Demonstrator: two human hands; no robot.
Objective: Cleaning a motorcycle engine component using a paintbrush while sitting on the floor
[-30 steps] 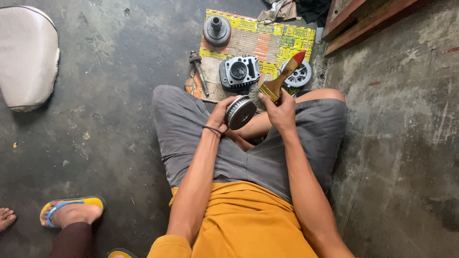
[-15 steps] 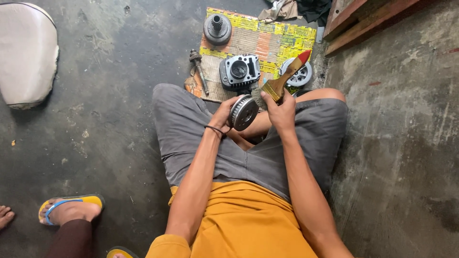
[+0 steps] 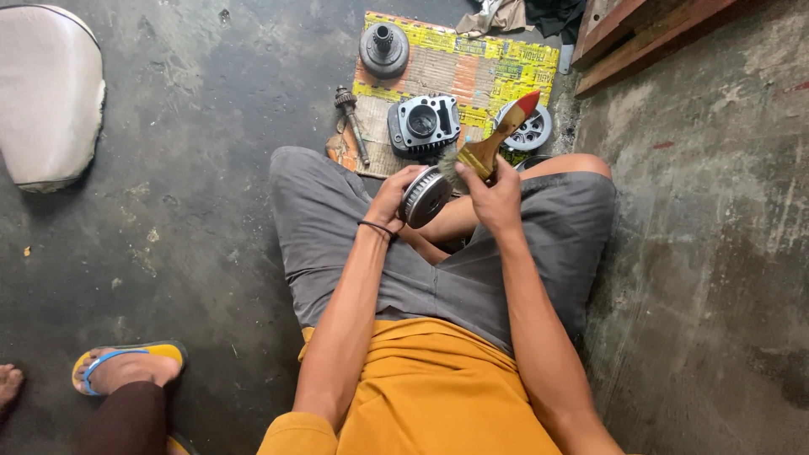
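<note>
Above the lap, the left hand (image 3: 389, 198) grips a round toothed metal drum (image 3: 424, 196); the right hand (image 3: 495, 192), at its 3 o'clock, closes on a wooden paintbrush (image 3: 493, 145) touching it. Farther, at 12 o'clock, an engine cylinder (image 3: 423, 126) sits on cardboard (image 3: 472, 72).

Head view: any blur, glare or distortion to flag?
Head view: soft, even daylight, no hard shadows; mild sheen on the dark concrete floor; wide-angle stretch at the edges; the round ribbed metal part in the left hand and the wooden paintbrush in the right hand stay sharp.
</note>
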